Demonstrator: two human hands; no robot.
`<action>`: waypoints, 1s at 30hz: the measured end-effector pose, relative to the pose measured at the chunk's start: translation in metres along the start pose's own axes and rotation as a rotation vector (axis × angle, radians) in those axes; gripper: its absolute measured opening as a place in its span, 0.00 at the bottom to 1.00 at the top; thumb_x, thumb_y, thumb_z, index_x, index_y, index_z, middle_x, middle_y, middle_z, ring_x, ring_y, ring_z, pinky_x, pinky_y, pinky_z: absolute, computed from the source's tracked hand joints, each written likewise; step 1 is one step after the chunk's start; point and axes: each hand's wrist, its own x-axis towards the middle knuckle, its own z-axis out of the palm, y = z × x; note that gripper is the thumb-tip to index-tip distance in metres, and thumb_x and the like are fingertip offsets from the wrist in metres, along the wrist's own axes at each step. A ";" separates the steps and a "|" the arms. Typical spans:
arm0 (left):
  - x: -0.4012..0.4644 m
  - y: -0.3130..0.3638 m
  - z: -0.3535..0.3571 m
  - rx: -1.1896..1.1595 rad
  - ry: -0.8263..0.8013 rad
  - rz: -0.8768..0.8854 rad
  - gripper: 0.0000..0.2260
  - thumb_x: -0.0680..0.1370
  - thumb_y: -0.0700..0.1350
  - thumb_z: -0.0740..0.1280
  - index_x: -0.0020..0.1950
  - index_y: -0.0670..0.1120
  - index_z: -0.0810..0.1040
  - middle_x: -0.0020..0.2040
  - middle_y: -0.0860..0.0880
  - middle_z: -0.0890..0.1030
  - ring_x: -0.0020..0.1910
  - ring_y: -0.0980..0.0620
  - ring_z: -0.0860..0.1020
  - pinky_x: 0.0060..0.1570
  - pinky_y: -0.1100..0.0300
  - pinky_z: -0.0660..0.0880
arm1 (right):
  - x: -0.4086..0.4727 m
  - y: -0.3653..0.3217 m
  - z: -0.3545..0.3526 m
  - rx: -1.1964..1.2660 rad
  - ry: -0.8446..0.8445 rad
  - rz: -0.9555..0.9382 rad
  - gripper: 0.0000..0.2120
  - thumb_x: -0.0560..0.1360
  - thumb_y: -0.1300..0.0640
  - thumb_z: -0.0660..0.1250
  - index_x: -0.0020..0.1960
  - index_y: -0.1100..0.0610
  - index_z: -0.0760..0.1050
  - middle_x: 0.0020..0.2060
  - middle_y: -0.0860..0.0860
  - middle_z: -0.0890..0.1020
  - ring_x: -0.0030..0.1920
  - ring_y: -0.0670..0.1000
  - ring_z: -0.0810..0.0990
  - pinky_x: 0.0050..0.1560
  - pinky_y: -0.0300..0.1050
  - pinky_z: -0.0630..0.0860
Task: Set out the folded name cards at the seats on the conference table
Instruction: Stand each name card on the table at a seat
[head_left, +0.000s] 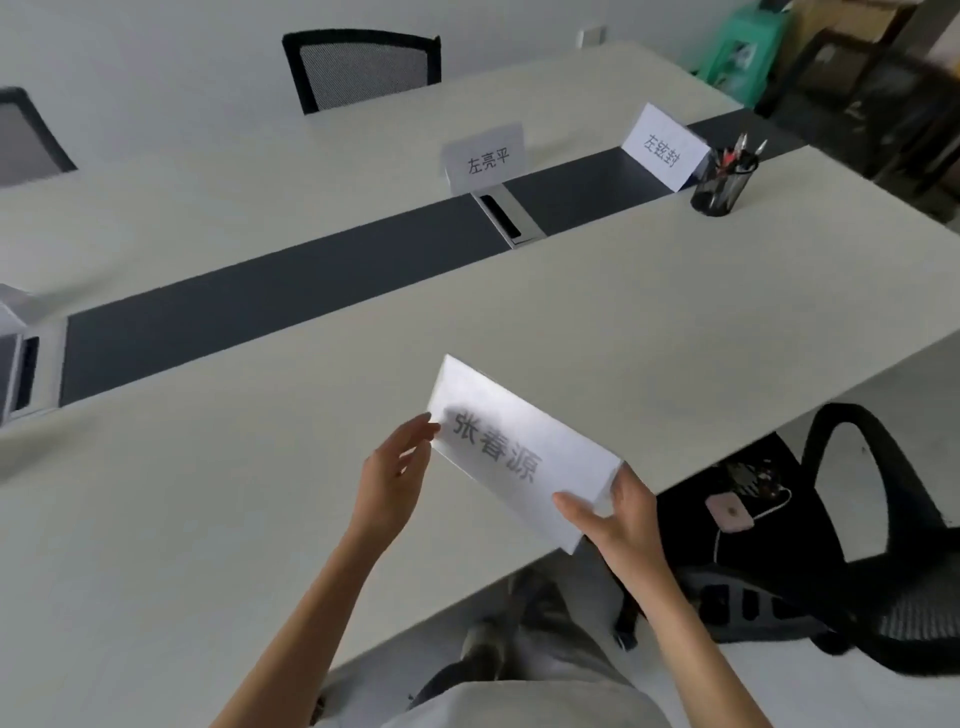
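Observation:
A white folded name card (519, 452) with dark printed characters hangs just above the near edge of the pale conference table (208, 519). My right hand (618, 514) grips its lower right end, thumb on top. The fingertips of my left hand (395, 473) touch its left edge. Two more folded name cards stand upright across the table: one (485, 158) by the dark centre strip, another (662, 145) farther right, beside the pen cup.
A black mesh pen cup (722, 189) holds several pens at the right. Two silver cable boxes (511, 218) (26, 364) sit in the dark strip. Black mesh chairs stand at the far side (363, 67) and near right (857, 545), with a pink device on the near seat.

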 end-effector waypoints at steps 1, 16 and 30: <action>0.012 0.003 -0.002 0.004 0.060 -0.006 0.15 0.77 0.36 0.58 0.63 0.42 0.72 0.55 0.48 0.78 0.52 0.62 0.76 0.45 0.80 0.69 | 0.026 -0.008 0.006 -0.010 -0.036 -0.022 0.17 0.58 0.49 0.74 0.46 0.43 0.77 0.45 0.40 0.84 0.49 0.45 0.81 0.52 0.47 0.77; 0.161 0.019 0.027 -0.014 0.312 -0.174 0.12 0.78 0.41 0.56 0.59 0.44 0.74 0.51 0.45 0.80 0.49 0.47 0.78 0.53 0.51 0.74 | 0.266 -0.039 -0.007 -0.039 -0.473 -0.050 0.23 0.58 0.48 0.73 0.53 0.49 0.75 0.52 0.48 0.83 0.55 0.48 0.80 0.56 0.47 0.76; 0.238 -0.009 0.145 0.077 0.032 -0.407 0.04 0.72 0.42 0.68 0.44 0.42 0.80 0.36 0.47 0.80 0.38 0.50 0.77 0.43 0.59 0.71 | 0.376 0.037 -0.099 -0.370 -0.357 0.122 0.28 0.65 0.66 0.73 0.62 0.61 0.68 0.56 0.53 0.77 0.57 0.47 0.74 0.59 0.39 0.69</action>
